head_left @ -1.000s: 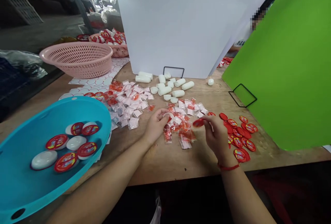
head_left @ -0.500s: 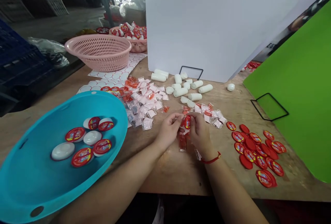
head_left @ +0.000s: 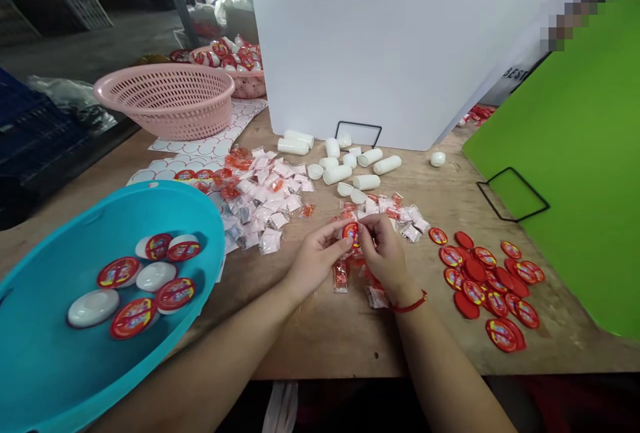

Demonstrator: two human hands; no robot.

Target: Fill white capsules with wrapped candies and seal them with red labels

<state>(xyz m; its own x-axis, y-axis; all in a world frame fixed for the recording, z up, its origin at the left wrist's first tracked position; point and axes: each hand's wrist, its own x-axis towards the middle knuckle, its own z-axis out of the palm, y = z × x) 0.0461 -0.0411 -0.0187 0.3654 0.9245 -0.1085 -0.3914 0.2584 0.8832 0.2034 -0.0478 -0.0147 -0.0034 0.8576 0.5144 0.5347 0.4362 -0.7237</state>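
Note:
Between both hands, near the middle of the table, is a red printed disc (head_left: 351, 233). My left hand (head_left: 320, 253) has its thumb and fingers closed on the disc's left side. My right hand (head_left: 384, 249), with a red bracelet at the wrist, pinches its right edge. Small red packets (head_left: 341, 277) lie under the hands. A pile of pink and clear packets (head_left: 270, 199) is to the left, and a smaller group (head_left: 400, 209) lies just beyond my right hand. Several red printed discs (head_left: 475, 269) are spread to the right.
A blue basin (head_left: 200, 203) with white and red containers fills the left side. Pink baskets (head_left: 200, 103) stand behind it. White capsules (head_left: 337, 174) lie before a white board (head_left: 360, 39). A green board (head_left: 575, 173) with a wire stand leans at the right.
The whole view has shifted, so most things sit a little further left. Both hands remain at the red disc, whose printed face now shows more, and my left thumb lies across its edge.

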